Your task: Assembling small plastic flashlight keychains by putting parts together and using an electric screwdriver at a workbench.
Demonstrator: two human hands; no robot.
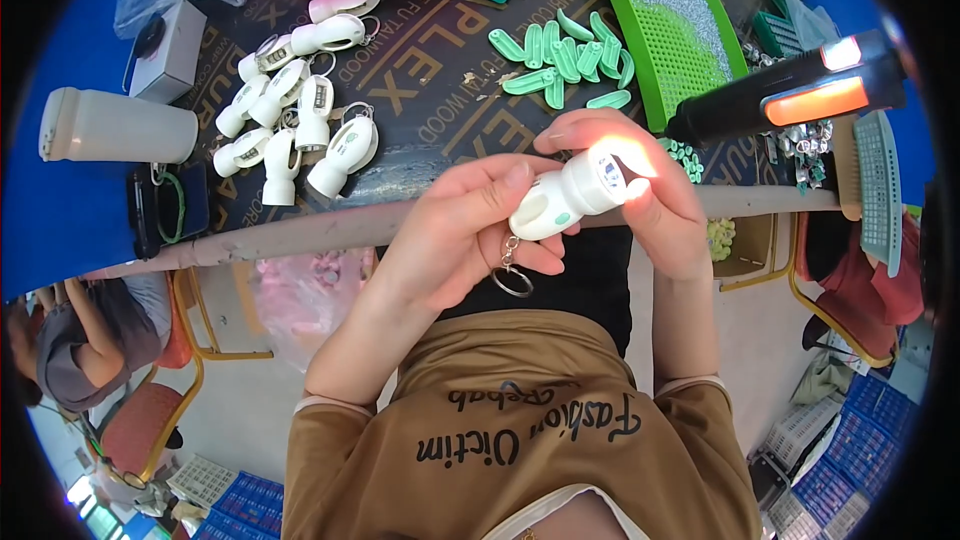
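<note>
the left hand grips the white flashlight while the right hand cups curved fingers near its glowing head, contact unclear, likely a light check, next needing steady aim.

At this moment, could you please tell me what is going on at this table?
The person's left hand holds a white keychain flashlight, its key ring hanging down. The right hand curls close around the lens end, its fingers brightly lit. More keychain flashlights lie on the table to the left, with curved green plastic pieces beyond the hands.
</note>
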